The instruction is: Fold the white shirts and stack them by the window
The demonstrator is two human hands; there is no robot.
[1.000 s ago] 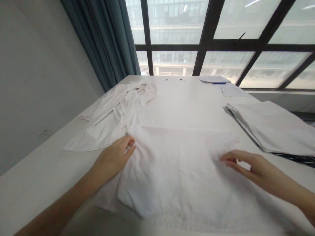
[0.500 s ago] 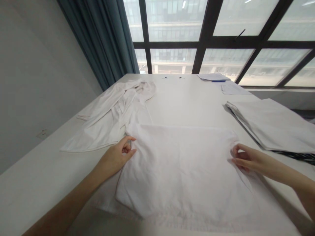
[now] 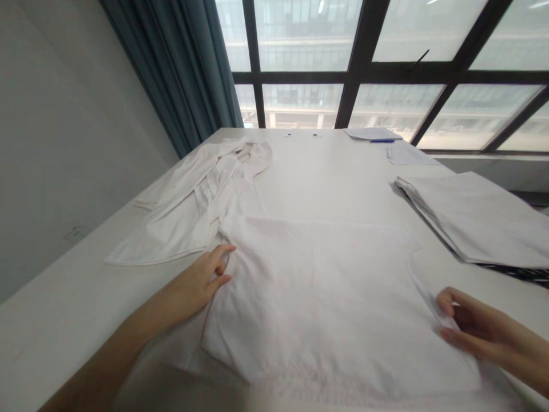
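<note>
A white garment lies folded in front of me, with a puckered band along its near edge. My left hand rests at its left edge. The index finger touches the cloth, the thumb is held apart from it, and the other fingers curl under. At the lower right edge is my right hand, thumb and index finger apart with a gap between them, the fingertips beside the cloth. Beyond my left hand lies another white garment, spread loosely with wrinkles and partly tucked against the folded one.
A stack of folded white cloth sits at the right, with something dark under it. Papers with a blue pen lie at the far right of the white table. A curtain and windows stand behind.
My right hand has moved down and to the right along the garment's right edge, where the cloth now lies flatter. My left hand has shifted slightly, its thumb a little lower.
</note>
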